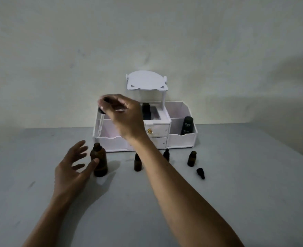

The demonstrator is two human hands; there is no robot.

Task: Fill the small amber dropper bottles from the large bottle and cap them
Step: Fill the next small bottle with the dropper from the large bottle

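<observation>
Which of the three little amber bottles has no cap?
The rightmost small bottle: its neck is bare, with a black dropper cap lying beside it. The left small bottle and middle small bottle wear black tops.

You had the large bottle (99,160) on the table (236,193), left of the small bottles (137,163); a cap (200,173) lay before the rightmost, and the organizer (182,139) stood behind.

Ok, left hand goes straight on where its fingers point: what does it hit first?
Likely the large amber bottle: the left hand is open beside it, thumb at its side. Depth is unclear from one view.
</observation>
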